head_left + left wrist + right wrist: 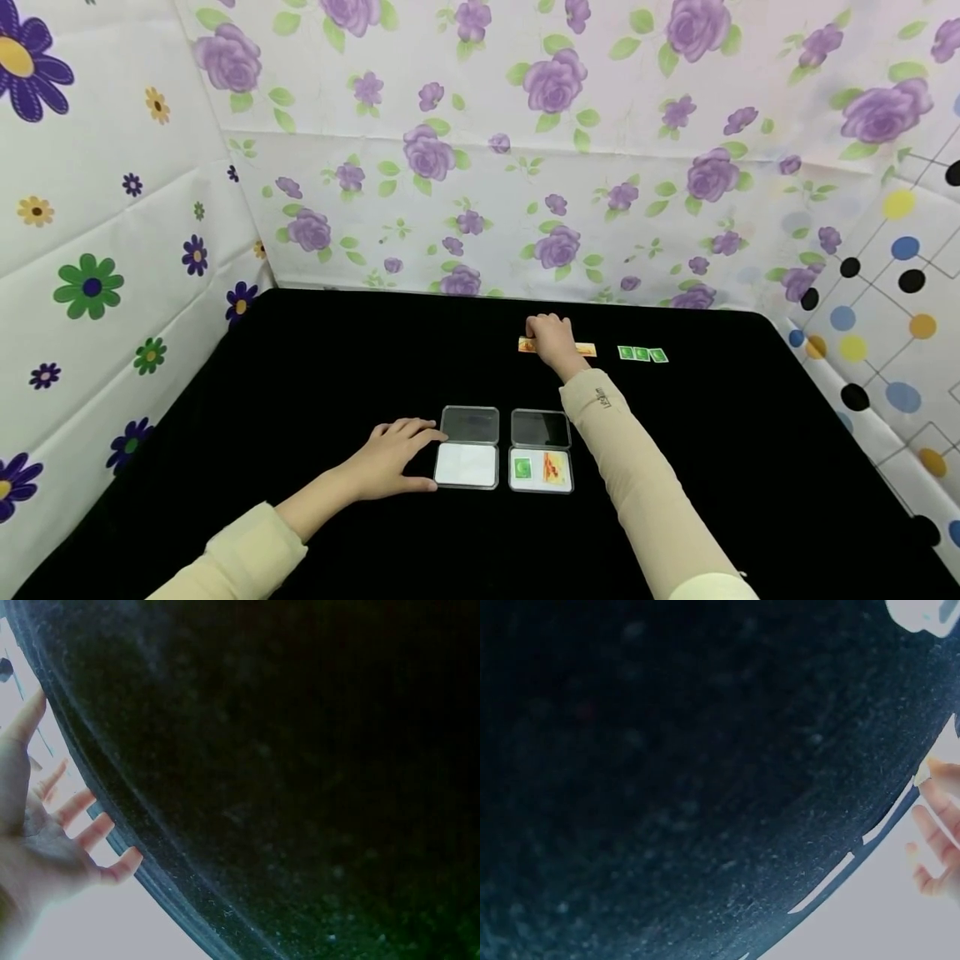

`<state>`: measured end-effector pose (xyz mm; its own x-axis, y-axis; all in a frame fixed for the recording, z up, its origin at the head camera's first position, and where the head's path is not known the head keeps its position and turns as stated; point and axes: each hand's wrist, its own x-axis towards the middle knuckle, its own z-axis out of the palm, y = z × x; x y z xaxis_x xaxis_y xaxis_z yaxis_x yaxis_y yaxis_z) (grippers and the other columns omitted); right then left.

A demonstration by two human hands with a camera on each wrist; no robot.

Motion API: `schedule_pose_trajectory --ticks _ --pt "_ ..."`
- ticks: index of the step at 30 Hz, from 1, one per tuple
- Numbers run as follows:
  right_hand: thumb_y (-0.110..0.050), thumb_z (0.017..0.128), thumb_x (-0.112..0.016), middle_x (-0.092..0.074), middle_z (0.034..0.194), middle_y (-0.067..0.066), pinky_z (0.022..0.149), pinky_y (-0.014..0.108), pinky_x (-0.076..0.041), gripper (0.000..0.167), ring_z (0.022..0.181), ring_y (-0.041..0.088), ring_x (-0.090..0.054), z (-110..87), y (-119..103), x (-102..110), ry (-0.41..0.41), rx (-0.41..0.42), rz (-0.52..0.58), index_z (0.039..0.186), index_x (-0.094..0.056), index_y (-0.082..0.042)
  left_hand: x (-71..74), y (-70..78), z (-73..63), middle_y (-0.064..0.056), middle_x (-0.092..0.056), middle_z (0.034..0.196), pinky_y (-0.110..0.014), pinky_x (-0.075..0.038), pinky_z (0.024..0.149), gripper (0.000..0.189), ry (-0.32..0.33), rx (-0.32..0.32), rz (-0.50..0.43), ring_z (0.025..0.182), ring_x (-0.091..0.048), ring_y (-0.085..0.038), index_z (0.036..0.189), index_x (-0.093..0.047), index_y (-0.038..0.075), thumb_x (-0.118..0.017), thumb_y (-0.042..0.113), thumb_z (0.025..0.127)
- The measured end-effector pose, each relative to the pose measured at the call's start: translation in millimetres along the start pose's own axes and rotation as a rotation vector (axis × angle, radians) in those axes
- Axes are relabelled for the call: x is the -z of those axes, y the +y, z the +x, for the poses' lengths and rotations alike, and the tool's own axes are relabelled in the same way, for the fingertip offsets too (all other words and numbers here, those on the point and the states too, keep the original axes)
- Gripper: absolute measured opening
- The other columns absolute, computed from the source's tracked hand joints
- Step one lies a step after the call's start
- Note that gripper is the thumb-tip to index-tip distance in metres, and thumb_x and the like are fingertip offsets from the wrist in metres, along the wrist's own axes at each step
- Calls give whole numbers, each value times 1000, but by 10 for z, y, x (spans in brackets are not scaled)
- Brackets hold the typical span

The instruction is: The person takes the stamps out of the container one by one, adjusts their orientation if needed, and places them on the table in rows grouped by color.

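Note:
My right hand (553, 340) is over a row of orange picture stamps (587, 349) far back on the black table, covering its middle. In the right wrist view, its thumb and fingertip pinch a small pale-yellow stamp (922, 774) at the cloth. My left hand (397, 460) lies spread beside a clear plastic case (467, 465), fingertips right at its left edge. That case stands open, with a white inside. Beside it, a second open case (520, 485) contains one green stamp (522, 468) and one orange stamp (556, 468).
Three green stamps (642, 354) lie in a row right of the orange ones. Both cases' transparent lids (469, 425) are folded back away from me. Flower-printed cloth (480, 208) hangs behind the table, with patterned cloth along both sides too.

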<state>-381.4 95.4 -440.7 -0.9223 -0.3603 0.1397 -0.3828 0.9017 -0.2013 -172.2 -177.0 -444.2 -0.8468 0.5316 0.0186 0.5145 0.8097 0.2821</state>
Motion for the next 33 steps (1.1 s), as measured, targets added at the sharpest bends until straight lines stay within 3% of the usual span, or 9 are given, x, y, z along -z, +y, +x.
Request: schedule_pose_trajectory --ticks 8,14,20,33 --pt "0 93 -51 -59 87 9 71 36 -37 15 75 21 -49 8 -1 -48 -47 20 -19 85 -61 -9 -2 -4 -7 -13 -47 139 -65 -34 97 62 0 -2 1 128 -43 -34 131 -51 16 -72 43 79" --pt "1 92 -53 -63 101 12 80 43 -48 17 90 27 -59 12 -8 -15 -104 41 -36 100 -65 -8 -5 -4 -12 -14 -47 139 -65 -33 97 62 -1 1 -1 128 -43 -35 131 -51 16 -72 43 79" --pt "-2 93 -53 -64 111 13 83 43 -50 22 98 28 -62 1 -2 48 -150 60 -52 111 -65 -8 -8 -6 -6 -14 -47 139 -65 -33 97 62 5 4 -8 128 -43 -36 131 -51 17 -72 43 79" --pt "-5 90 -61 -65 105 13 80 43 -51 20 93 29 -63 -173 72 91 -97 181 -20 110 -64 -7 -21 -12 1 -14 -48 138 -65 -33 96 61 18 -6 -14 127 -43 -35 130 -51 17 -72 43 79"
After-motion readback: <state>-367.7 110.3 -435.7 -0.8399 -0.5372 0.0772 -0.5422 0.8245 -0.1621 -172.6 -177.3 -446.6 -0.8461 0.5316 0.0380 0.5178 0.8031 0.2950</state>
